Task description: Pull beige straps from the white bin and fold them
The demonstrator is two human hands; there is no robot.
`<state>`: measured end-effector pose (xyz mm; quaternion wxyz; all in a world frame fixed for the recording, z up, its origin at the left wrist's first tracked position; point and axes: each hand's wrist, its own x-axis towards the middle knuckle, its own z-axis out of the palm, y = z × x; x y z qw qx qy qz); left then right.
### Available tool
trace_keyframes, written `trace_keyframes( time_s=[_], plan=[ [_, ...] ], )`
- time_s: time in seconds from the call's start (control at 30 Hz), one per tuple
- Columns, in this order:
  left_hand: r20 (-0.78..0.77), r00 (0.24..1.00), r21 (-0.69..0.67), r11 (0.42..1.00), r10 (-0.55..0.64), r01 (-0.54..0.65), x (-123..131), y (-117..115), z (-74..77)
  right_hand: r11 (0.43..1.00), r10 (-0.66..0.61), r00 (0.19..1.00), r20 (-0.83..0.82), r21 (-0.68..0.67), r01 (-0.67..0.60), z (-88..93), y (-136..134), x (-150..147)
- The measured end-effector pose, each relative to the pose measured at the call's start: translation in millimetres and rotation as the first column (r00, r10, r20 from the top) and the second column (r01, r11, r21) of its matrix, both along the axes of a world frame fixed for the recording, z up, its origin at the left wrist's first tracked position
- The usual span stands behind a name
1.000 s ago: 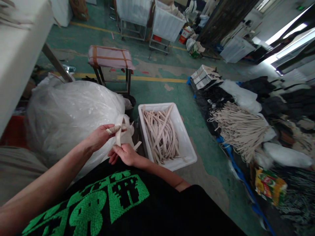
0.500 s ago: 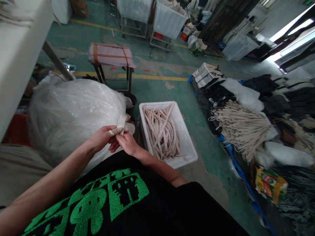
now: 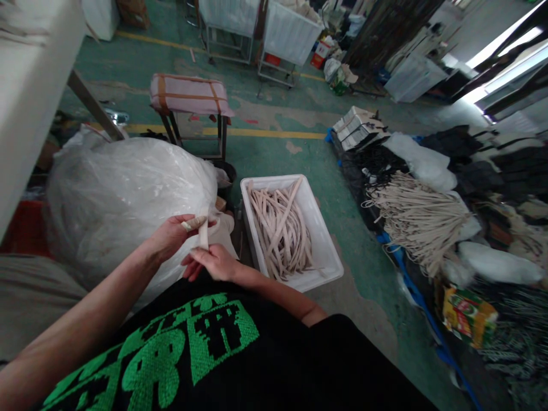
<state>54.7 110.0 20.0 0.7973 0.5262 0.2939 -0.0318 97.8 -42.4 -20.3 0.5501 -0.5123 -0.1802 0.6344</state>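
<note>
A pale strap (image 3: 203,234) runs between my two hands, in front of a big clear plastic bag. My left hand (image 3: 177,232), with tape round one finger, pinches its upper part. Below it, my right hand (image 3: 214,261) grips the lower part between thumb and fingers. Cream cloth (image 3: 223,233) shows just behind my hands; whether the strap is joined to it I cannot tell. To the right of my hands, a white plastic bin (image 3: 319,251) holds a heap of beige straps (image 3: 282,231).
The bulging plastic bag (image 3: 128,188) fills the left side, beside a white table (image 3: 38,85). Behind it stands a stool with a pink padded top (image 3: 188,96). On the right, bundled cords (image 3: 422,214) lie on a blue-edged pallet. Wheeled bins (image 3: 291,34) stand at the back.
My hands have moved apart, the right one downward, so a length of strap now shows between them. The view has shifted slightly.
</note>
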Motion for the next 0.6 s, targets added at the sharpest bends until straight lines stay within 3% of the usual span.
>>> trace_keyframes(
  time_s=[0.07,0.13,0.3,0.37,0.53,0.6],
  plan=[
    [0.02,0.993,0.015,0.993,0.117,-0.118,3,5,-0.7,0.995,0.09,0.996,-0.018,-0.035,-0.091,-0.5,-5,-8],
    [0.006,0.993,0.001,0.993,0.117,-0.117,2,5,-1.2,0.991,0.111,0.994,-0.025,-0.071,-0.112,-1.0,-7,-11],
    [-0.035,0.979,-0.113,0.974,-0.203,0.198,-8,-9,-0.7,0.998,-0.015,1.0,-0.012,-0.066,0.014,3.6,5,9],
    [-0.038,0.961,-0.116,0.956,-0.274,0.268,-10,-11,-1.0,0.999,-0.024,1.0,-0.004,-0.048,0.024,6.6,5,14],
    [-0.038,0.997,0.038,0.997,-0.061,0.063,-8,-4,-6.8,0.996,0.093,0.995,-0.022,0.003,-0.093,5.3,-12,3],
    [-0.029,0.997,0.063,0.996,-0.067,0.068,-8,-4,-8.5,0.993,0.117,0.993,-0.024,-0.02,-0.117,1.6,-15,-1]
  ],
)
